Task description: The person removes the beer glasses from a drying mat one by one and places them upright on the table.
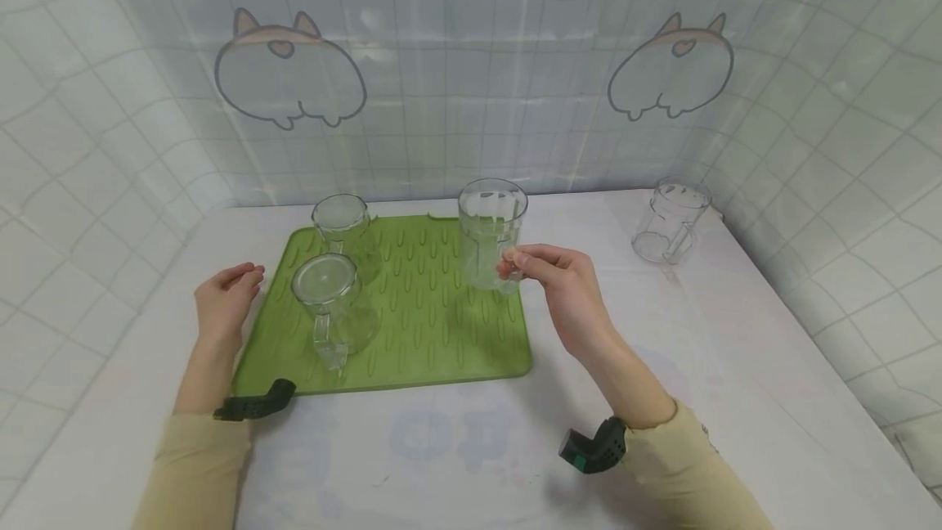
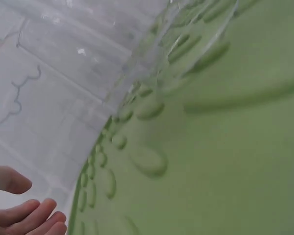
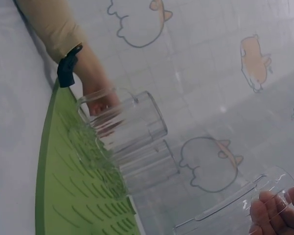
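Observation:
My right hand pinches the handle of a clear glass mug, which overlaps the right edge of a green drying mat in the head view. In the right wrist view, fingers curl at that mug's handle. Two more clear mugs stand on the mat's left side: a front one with its handle toward me and another mug behind it. Beside the mat's left edge, my left hand holds nothing; its fingers are relaxed in the left wrist view.
A further clear mug stands on the white table at the back right, its handle toward the right front. Tile-patterned walls with cartoon drawings enclose the table at the back and both sides.

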The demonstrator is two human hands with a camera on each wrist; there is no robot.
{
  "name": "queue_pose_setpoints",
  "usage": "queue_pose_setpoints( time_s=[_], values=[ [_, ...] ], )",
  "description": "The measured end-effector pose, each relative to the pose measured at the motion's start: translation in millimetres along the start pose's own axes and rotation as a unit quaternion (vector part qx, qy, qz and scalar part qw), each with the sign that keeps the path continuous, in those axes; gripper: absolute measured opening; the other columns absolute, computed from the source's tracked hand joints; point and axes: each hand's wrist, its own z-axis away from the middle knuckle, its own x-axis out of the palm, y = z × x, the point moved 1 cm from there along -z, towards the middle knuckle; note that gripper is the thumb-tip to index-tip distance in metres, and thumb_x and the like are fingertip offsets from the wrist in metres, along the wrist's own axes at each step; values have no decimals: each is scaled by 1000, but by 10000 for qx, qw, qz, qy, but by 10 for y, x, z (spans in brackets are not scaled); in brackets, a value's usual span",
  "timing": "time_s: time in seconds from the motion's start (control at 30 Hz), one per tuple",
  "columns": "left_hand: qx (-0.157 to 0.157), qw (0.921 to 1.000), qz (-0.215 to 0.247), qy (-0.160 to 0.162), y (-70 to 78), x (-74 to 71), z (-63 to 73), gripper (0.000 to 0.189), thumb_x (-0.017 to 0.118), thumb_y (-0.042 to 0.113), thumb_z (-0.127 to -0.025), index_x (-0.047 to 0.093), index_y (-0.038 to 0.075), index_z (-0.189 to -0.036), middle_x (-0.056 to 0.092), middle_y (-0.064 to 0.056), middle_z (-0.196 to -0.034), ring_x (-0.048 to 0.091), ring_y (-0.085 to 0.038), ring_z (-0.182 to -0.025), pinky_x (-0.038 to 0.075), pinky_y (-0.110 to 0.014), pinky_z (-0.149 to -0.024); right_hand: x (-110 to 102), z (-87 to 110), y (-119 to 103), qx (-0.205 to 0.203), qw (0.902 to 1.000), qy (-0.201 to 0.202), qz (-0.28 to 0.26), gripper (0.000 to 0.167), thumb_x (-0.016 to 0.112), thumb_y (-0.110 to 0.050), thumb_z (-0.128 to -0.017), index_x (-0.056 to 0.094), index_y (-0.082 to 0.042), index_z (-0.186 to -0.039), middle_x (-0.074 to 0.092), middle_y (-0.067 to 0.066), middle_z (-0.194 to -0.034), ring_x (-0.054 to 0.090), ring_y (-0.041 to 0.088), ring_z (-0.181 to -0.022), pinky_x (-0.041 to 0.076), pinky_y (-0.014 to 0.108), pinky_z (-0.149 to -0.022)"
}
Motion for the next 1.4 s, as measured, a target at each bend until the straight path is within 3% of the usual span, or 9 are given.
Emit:
queue_pose_setpoints(
  time_s=[0.27,0.5,0.8,1.0,1.17,1.4],
  values=[
    [143,9992,365,-124,-159,-109,-59,56,67,7,-94,44,-5,-144,69,17,-91,64,5,-92,54,-4,-81,-36,-28,-3,-25,9999,139,61,30,59,-7,-97,62,18,-114,73,-2,-82,64,18,-87,43,37,-103],
    [360,9946,951,-212,-286,-132,-152,57,66,-5,-92,44,-7,-145,72,10,-100,69,0,-94,57,-11,-84,-86,-69,27,9,9996,243,140,29,59,-8,-98,64,15,-115,73,-4,-82,64,16,-87,41,36,-105],
    [515,9975,385,-293,-361,-142,-194,57,69,1,-92,46,-4,-145,70,5,-118,67,1,-98,56,-10,-86,-143,-114,56,8,9991,392,177,29,59,-8,-98,64,14,-116,74,-4,-82,64,17,-88,38,36,-110],
    [515,9983,-24,-252,-380,-145,-190,57,68,0,-93,46,-1,-146,59,-9,-140,64,3,-101,54,-8,-88,-197,-160,83,26,9985,527,162,27,60,-8,-98,65,13,-115,74,-5,-81,63,17,-90,37,35,-108],
    [563,9982,-25,-226,-391,-144,-186,56,65,-3,-92,47,-2,-145,63,-6,-137,64,3,-101,53,-8,-89,-256,-195,98,52,9976,679,151,26,61,-9,-98,66,10,-115,74,-5,-81,63,17,-91,38,35,-108],
    [666,9975,-57,-215,-391,-140,-166,55,65,-5,-92,48,-2,-143,66,-3,-131,65,3,-99,53,-8,-88,-328,-240,133,150,9961,840,210,24,63,-16,-99,69,3,-113,73,-6,-82,61,19,-96,28,43,-115]
  ],
)
